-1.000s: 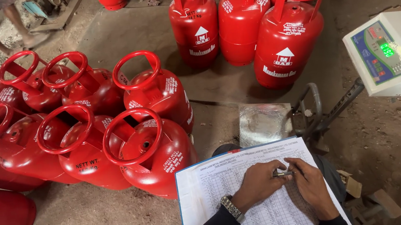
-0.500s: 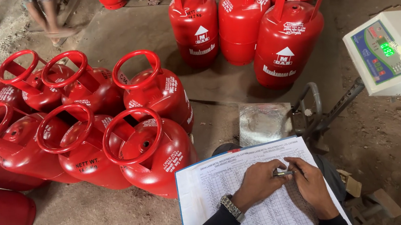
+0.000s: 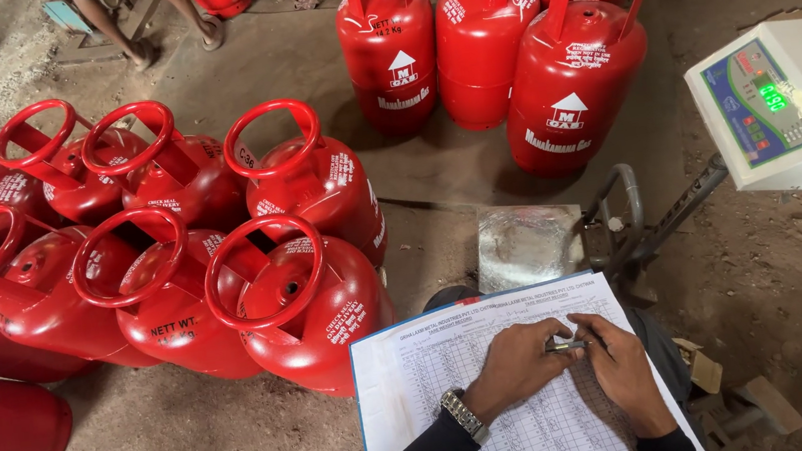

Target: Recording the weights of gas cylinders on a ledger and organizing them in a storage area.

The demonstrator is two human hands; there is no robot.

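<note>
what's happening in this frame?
A person rests both hands on a printed record sheet on their lap. The left hand and right hand together hold a pen over it. Red gas cylinders stand on the dirt floor, beside a platform scale with its lit display unit.

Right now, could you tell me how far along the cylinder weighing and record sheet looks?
Done: upper rows of the record sheet seem filled, though the entries are too small to read. In hand: both the left hand and right hand hold a pen over the sheet; the scale display is lit, but the metal platform is bare. Left: many red gas cylinders stand nearby; which are weighed cannot be told.
</note>
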